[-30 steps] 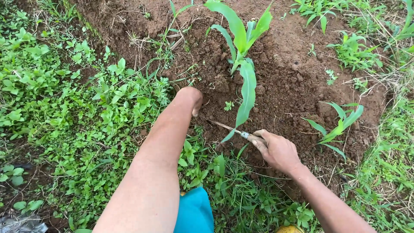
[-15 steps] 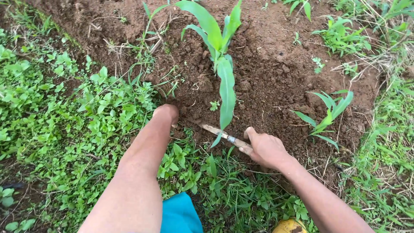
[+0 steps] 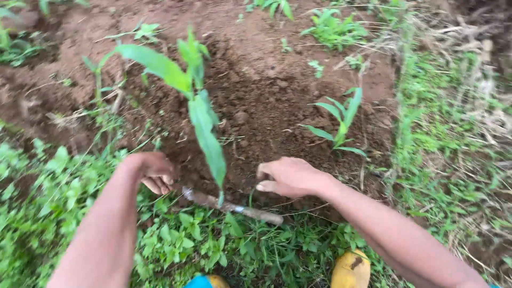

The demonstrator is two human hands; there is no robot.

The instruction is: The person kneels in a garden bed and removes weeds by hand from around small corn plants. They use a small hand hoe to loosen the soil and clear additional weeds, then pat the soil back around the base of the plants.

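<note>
- The bare brown soil (image 3: 277,101) took up most of the upper view; it looked loose and mostly free of weeds, so I judged that this part of the bed was already cleaned.
- The green weeds (image 3: 176,240) covered the whole near edge and the left side in a thick mat. This strip was not yet cleared, and it seemed to be the larger part of the work that remained.
- The tall young plant (image 3: 205,133) stood upright in the cleaned soil, and one long leaf hung down between the two hands. A smaller plant (image 3: 341,122) stood to the right of it, well apart, also in bare soil.
- The left hand (image 3: 152,170) was at the border between soil and weeds, with the fingers (image 3: 157,184) curled closed. It touched the near end of the tool, but I cannot tell if it gripped the tool or a weed.
- The right hand (image 3: 290,176) lay palm down on the soil, with the fingers loosely bent and nothing visible inside. It was just above the other end of the tool, not holding it.
- The hand tool (image 3: 229,205), a thin stick-like piece with a brown handle, lay on the ground between the hands, at the edge of the weeds.
- A yellow boot tip (image 3: 351,269) showed at the bottom among the weeds.
</note>
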